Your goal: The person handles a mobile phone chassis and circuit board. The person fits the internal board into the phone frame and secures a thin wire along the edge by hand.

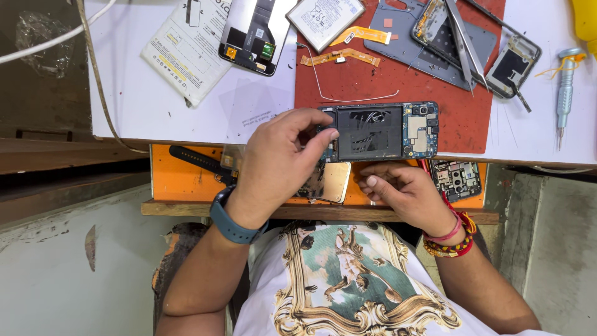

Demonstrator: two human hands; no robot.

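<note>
My left hand pinches the end of the opened phone, keeping it steady at the tabletop edge. My right hand rests below, fingers curled, holding nothing I can see.

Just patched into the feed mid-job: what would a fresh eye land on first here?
First, the opened phone frame with its bare circuit board, lying on the red mat at the bench's near edge, with the left hand pinching its left end. Next, the right hand resting just below it over the orange tray. Beyond them, loose phone parts, tweezers and a small screwdriver are scattered across the bench.
</note>
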